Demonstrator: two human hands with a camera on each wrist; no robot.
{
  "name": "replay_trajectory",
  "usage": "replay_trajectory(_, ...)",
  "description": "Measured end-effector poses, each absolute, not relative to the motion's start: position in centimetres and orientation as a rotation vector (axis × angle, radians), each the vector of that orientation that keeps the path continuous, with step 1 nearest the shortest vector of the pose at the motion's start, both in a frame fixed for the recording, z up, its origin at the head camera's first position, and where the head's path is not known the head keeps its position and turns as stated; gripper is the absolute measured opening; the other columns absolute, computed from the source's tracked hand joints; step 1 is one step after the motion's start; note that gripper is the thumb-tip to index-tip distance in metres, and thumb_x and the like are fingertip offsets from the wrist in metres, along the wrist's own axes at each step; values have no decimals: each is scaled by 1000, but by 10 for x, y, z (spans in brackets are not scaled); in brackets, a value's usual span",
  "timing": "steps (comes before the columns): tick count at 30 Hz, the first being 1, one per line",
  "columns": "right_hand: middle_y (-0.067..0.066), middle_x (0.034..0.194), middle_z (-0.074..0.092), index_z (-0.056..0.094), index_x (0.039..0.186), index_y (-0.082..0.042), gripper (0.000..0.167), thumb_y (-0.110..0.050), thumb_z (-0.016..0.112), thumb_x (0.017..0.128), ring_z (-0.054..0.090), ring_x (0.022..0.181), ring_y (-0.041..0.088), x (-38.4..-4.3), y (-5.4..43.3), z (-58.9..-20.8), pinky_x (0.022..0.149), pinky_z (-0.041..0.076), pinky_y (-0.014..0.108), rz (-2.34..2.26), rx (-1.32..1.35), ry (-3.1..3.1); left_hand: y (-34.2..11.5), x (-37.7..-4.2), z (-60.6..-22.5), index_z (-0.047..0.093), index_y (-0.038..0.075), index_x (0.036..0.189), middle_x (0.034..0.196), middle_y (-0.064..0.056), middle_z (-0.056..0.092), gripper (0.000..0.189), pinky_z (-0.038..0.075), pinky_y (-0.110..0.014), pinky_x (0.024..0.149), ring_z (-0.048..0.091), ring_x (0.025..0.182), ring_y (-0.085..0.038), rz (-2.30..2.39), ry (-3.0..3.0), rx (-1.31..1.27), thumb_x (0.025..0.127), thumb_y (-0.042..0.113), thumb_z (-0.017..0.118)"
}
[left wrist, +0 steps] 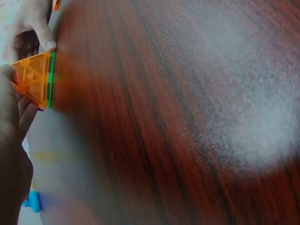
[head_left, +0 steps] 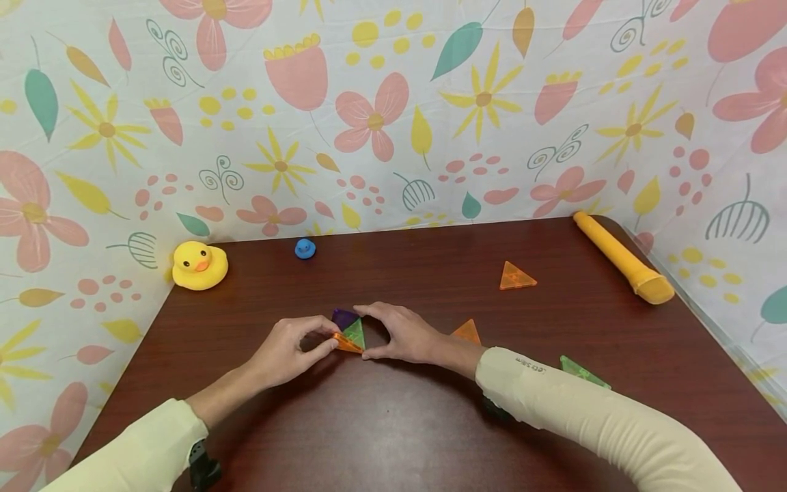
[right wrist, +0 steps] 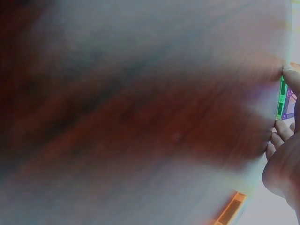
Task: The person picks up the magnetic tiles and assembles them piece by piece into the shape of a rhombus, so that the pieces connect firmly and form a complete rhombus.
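The left hand (head_left: 285, 350) pinches an orange translucent triangular tile (left wrist: 32, 77), its grip narrowed to the tile's thickness; holding it by one corner seems to leave the far edge free to meet the green triangular tile (head_left: 354, 332). The right hand (head_left: 406, 333) spans that green tile, thumb and fingertips spread to its two ends, probably to steady it against the push; its grip is as wide as the tile's edge. A purple tile (head_left: 344, 318) adjoins the green one, between the hands. Fingers cover much of this cluster, so whether the edges fully join is hard to tell.

The orange tile stands tilted at the middle of the dark wood-grain surface (head_left: 387, 424), left of the right hand. It is clear and glossy, with a thicker frame and moulded ribs crossing its face.
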State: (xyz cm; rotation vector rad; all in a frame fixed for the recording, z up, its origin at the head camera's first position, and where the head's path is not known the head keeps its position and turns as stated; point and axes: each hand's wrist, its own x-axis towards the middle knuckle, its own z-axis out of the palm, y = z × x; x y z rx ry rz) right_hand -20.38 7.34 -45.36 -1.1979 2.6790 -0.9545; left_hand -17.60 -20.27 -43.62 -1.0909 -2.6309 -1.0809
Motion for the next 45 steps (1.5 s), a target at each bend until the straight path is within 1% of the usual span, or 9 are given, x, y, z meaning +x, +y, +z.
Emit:
replay_trajectory(3, 11, 148, 60, 52, 156, -6, 82, -33, 90, 89, 58, 136, 24, -204, 74, -453, 111, 49, 41, -937, -1214, 2676, -203, -176, -437, 76, 23, 110, 103, 17, 74, 16, 62, -32, 81, 72, 96, -4, -1067, -2609, -1101, 97, 17, 81)
replay_trajectory(10, 12, 149, 59, 54, 155, -7, 79, -36, 88, 90, 59, 135, 25, -204, 73, -452, 110, 50, 42, -887, -1195, 2679, -205, -176, -440, 76, 22, 111, 105, 14, 70, 16, 62, -29, 78, 72, 93, -5, -1104, -2560, -1113, 97, 15, 81)
replay_trajectory(18, 11, 149, 59, 55, 155, -8, 78, -37, 88, 90, 59, 135, 25, -204, 73, -453, 109, 51, 42, -875, -1189, 2679, -206, -177, -442, 77, 23, 109, 106, 14, 68, 17, 62, -26, 77, 71, 91, -5, -1113, -2540, -1090, 96, 14, 82)
replay_trajectory(29, 10, 147, 61, 58, 152, -7, 76, -36, 89, 89, 60, 134, 24, -205, 73, -453, 109, 51, 41, -901, -1188, 2679, -203, -178, -441, 78, 19, 107, 111, 9, 67, 17, 62, -27, 81, 71, 94, -6, -1087, -2511, -1074, 94, 11, 83)
replay_trajectory(37, 9, 146, 62, 59, 150, -7, 74, -34, 90, 89, 60, 135, 24, -205, 72, -453, 110, 50, 40, -918, -1176, 2675, -201, -178, -439, 78, 17, 101, 109, 9, 68, 15, 62, -25, 78, 71, 90, -5, -1093, -2501, -1066, 92, 8, 84)
replay_trajectory(45, 9, 146, 62, 59, 149, -7, 74, -34, 91, 88, 60, 135, 23, -204, 72, -452, 111, 50, 40, -923, -1166, 2680, -202, -180, -440, 77, 17, 100, 108, 7, 68, 15, 61, -25, 77, 70, 90, -6, -1064, -2480, -1065, 91, 9, 85)
